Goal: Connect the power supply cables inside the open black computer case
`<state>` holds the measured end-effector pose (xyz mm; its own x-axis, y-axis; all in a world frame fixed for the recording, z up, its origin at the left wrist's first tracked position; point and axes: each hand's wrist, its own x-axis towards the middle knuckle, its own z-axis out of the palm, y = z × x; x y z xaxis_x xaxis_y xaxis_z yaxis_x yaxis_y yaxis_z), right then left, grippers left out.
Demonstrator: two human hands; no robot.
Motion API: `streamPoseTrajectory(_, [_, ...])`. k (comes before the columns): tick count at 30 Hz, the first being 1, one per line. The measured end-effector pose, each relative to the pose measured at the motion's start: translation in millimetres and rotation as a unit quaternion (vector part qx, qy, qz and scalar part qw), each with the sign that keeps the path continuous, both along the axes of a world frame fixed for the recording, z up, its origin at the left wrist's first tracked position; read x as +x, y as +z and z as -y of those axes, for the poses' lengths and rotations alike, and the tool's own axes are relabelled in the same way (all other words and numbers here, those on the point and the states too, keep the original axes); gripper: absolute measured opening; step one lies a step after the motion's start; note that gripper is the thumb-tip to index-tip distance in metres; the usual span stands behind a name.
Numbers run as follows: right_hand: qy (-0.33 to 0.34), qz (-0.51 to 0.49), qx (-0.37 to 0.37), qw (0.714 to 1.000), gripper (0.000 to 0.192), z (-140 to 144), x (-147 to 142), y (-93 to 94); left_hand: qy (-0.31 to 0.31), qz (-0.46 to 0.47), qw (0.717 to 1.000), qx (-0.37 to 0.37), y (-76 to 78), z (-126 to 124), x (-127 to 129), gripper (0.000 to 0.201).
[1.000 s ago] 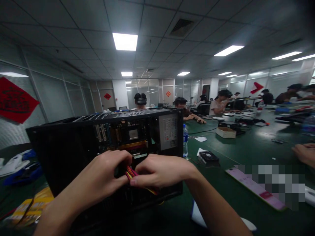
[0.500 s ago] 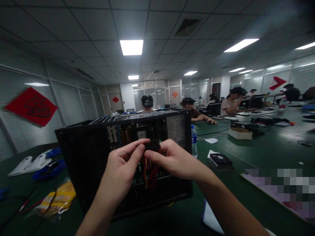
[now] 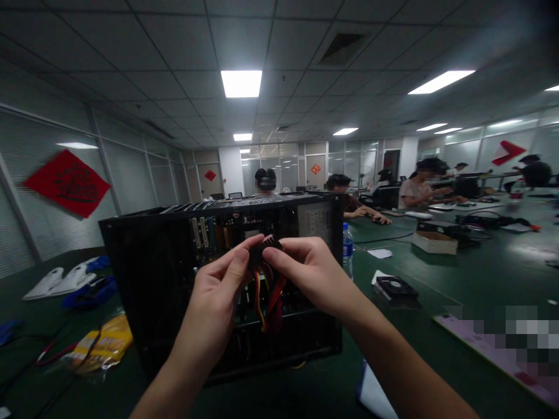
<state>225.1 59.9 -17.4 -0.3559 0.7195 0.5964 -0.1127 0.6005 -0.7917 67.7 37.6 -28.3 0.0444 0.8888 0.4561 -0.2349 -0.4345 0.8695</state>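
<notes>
An open black computer case (image 3: 148, 273) stands on the green table (image 3: 458, 291) in front of me, its circuit boards and slots showing inside. My left hand (image 3: 218, 297) and my right hand (image 3: 312, 273) pinch a black power connector (image 3: 262, 247) between thumbs and fingers, held up before the case's opening. Red, yellow and black wires (image 3: 268, 299) hang from the connector down into the case.
A water bottle (image 3: 347, 249) stands right of the case, a small black fan (image 3: 395, 287) and white papers beyond it. A yellow packet (image 3: 102, 347) and blue-and-white items (image 3: 65, 282) lie to the left. Other people sit at the far tables. A cardboard box (image 3: 434, 241) rests at right.
Both hands have lifted the connector and its wires from low inside the case up to the height of its opening. The view has shifted left.
</notes>
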Motion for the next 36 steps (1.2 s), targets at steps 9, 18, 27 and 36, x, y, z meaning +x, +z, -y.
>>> streamPoseTrajectory(9, [-0.031,-0.096,0.021,0.995,0.04,-5,-26,-9.4,-0.01,0.037,0.999,-0.005,-3.0,-4,4,0.051])
streamPoseTrajectory(18, [-0.035,-0.107,0.02,0.993,0.041,-7,-20,-8.5,-0.062,0.033,0.998,0.0,-1.9,-1,2,0.046])
streamPoseTrajectory(27, [-0.005,-0.082,-0.024,0.996,0.045,-9,-18,-7.3,-0.159,0.104,0.982,-0.016,-9.3,-9,4,0.042])
streamPoseTrajectory(36, [-0.021,-0.076,0.004,0.997,0.041,-14,-18,-10.7,-0.215,0.178,0.958,-0.069,-9.8,-13,5,0.037])
